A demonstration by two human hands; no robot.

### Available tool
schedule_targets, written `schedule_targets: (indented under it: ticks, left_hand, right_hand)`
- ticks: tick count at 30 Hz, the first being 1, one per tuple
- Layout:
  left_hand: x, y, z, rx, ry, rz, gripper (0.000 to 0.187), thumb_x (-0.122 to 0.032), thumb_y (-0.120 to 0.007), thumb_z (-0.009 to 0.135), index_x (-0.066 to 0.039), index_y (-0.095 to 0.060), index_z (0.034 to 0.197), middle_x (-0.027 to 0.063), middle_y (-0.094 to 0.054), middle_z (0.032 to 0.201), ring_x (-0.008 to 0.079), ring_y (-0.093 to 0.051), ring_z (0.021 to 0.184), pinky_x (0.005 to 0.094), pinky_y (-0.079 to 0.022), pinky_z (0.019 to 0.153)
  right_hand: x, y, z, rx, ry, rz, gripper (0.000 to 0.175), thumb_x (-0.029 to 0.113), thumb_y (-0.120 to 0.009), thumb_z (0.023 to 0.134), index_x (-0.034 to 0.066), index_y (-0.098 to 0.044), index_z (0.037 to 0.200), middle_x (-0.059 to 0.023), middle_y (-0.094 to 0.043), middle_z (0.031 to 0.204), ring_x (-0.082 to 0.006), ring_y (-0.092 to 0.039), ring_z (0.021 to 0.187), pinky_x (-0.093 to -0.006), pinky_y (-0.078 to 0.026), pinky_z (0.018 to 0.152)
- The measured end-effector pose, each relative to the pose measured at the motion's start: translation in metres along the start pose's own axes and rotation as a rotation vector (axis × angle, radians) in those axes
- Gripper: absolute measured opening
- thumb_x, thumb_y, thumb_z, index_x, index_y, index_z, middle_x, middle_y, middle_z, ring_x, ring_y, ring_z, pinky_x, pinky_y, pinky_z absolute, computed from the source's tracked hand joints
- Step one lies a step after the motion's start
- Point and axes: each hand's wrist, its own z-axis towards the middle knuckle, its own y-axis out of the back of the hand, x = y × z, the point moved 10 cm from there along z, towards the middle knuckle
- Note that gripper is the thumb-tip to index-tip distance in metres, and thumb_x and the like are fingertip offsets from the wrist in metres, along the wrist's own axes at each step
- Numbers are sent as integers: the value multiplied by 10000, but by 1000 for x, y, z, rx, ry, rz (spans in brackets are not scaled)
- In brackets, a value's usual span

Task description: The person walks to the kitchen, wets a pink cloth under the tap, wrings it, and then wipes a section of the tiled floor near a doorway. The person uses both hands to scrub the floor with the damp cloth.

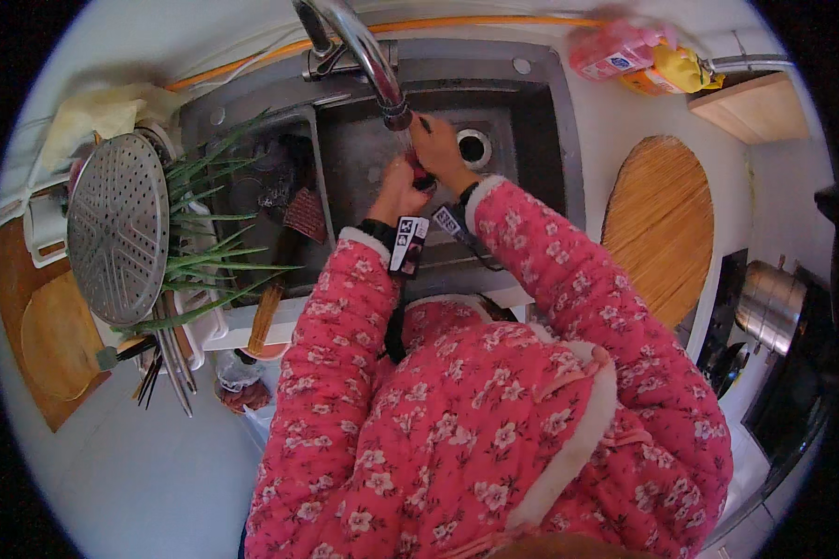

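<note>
Both hands are over the right basin of a dark sink (363,140), just under the spout of a chrome faucet (370,59). Between them is a small dark red object (417,166), partly hidden by the fingers, its kind not clear. My left hand (398,187) grips it from below and left. My right hand (439,150) closes on it from the upper right, near the faucet's outlet. Water seems to run onto it. The round drain (474,148) lies right of my right hand. Straps with printed tags hang at both wrists.
At left, a perforated metal steamer plate (119,227) stands beside long green leaves (210,262). A brush with bristles (266,318) rests at the sink's front edge. A round wooden board (661,230) lies at right, with pink (612,59) and yellow bottles (671,70) behind. A metal pot (770,307) stands farther right.
</note>
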Motion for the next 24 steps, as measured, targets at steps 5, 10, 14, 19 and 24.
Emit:
schedule_targets:
  ticks: [5,10,14,19,24]
  left_hand:
    - [-24,-33,-31,279,27,-283,339,-170,-541,894,-47,-539,1210,108,-599,1174,252,-575,1091,374,-467,926]
    - [-55,-48,-37,325,-410,1223,372,-326,-554,902,-58,-563,1159,82,-611,1143,234,-580,1080,376,-479,926]
    - [-22,-3,-24,-146,182,-563,423,-353,-581,887,-67,-557,1198,99,-606,1181,230,-585,1086,377,-463,941]
    - [-71,-30,-28,128,-303,307,460,-427,-518,920,-72,-536,1211,115,-567,1247,232,-542,1156,391,-426,1000]
    - [-72,-60,-40,637,-87,-723,411,-391,-431,982,-79,-530,1232,95,-569,1242,248,-542,1147,421,-441,988]
  right_hand:
    - [17,-3,-1,52,186,136,420,404,-543,936,1,-659,941,-196,-661,840,-369,-632,787,-395,-487,717]
    - [-8,-2,7,68,-84,64,450,440,-513,945,14,-653,991,-187,-666,866,-336,-644,820,-377,-488,754]
    - [-2,-30,0,323,-73,77,292,290,-474,979,53,-625,1056,-122,-647,867,-197,-604,837,-335,-462,771]
    - [10,-17,-4,173,42,-3,310,287,-497,952,98,-615,1167,-157,-624,1157,-374,-570,1084,-415,-452,902]
    - [25,-31,-22,290,232,-13,325,264,-424,987,72,-583,1196,-197,-570,1211,-332,-552,1099,-403,-420,921]
